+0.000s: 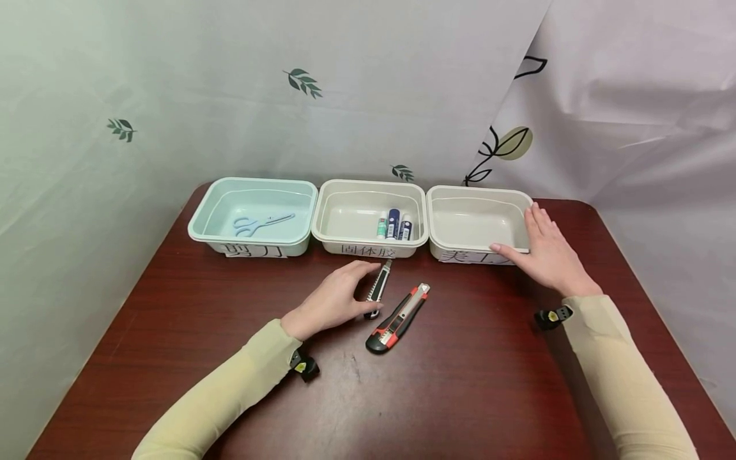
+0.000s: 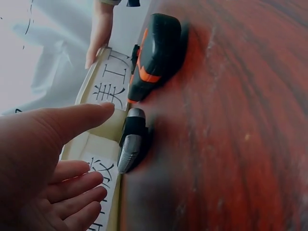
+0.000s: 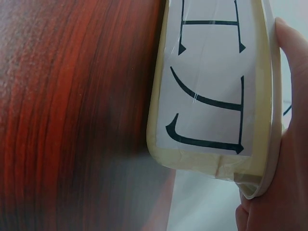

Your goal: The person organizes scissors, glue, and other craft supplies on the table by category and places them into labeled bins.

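My left hand (image 1: pixel 336 297) is spread around a small black-and-white utility knife (image 1: pixel 377 291) on the table; thumb and fingers stand apart on either side. In the left wrist view, that hand (image 2: pixel 53 163) has nothing between thumb and fingers, and the small knife (image 2: pixel 131 142) lies beyond. Just right of it lies a larger red-and-black utility knife (image 1: pixel 398 319), blade end pointing away. My right hand (image 1: pixel 549 252) rests over the front right corner of the right-hand cream bin (image 1: pixel 477 246), thumb on the front rim, fingers extended along the side.
A light-blue bin (image 1: pixel 253 248) on the left holds blue scissors (image 1: pixel 261 223). Beside it, a middle cream bin (image 1: pixel 339 243) contains several glue sticks (image 1: pixel 393 223). All bins bear paper labels and stand in a row at the back of the dark red table (image 1: pixel 448 396), before a patterned curtain.
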A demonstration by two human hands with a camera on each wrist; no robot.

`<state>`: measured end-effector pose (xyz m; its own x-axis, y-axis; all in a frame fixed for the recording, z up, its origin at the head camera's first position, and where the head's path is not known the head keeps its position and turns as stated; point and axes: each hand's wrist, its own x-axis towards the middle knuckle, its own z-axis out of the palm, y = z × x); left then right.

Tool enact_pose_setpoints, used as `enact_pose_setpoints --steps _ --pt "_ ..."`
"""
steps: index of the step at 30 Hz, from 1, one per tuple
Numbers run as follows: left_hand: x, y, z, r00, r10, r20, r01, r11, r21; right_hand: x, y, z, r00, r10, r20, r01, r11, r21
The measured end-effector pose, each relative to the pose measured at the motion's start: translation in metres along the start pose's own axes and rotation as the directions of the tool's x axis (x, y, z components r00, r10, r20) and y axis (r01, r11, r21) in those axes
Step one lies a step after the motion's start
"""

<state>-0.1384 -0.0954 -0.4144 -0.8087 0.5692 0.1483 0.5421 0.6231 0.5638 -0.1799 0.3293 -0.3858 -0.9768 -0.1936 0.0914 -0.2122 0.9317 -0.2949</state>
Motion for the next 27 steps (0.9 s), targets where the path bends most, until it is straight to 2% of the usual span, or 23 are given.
enact_pose_setpoints --steps 8,13,23,27 --pt "0.005 0.001 0.009 1.000 0.011 0.003 -0.011 1.000 0.023 0.000 0.001 0.000 1.000 -0.004 -0.008 0.004 1.000 -0.001" --pt "0.008 0.004 0.013 1.000 -0.005 0.011 0.004 0.999 0.039 0.000 0.002 0.001 1.000 0.000 -0.002 0.000 1.000 -0.003" --pt "0.013 0.007 0.016 1.000 0.003 0.029 -0.005 0.999 0.054 0.000 0.000 0.000 1.000 -0.001 -0.001 0.001 1.000 -0.004" --pt "0.014 0.008 0.015 0.999 0.010 0.036 -0.013 0.996 0.090 0.000 0.001 0.000 1.000 0.000 -0.002 0.000 1.000 -0.003"
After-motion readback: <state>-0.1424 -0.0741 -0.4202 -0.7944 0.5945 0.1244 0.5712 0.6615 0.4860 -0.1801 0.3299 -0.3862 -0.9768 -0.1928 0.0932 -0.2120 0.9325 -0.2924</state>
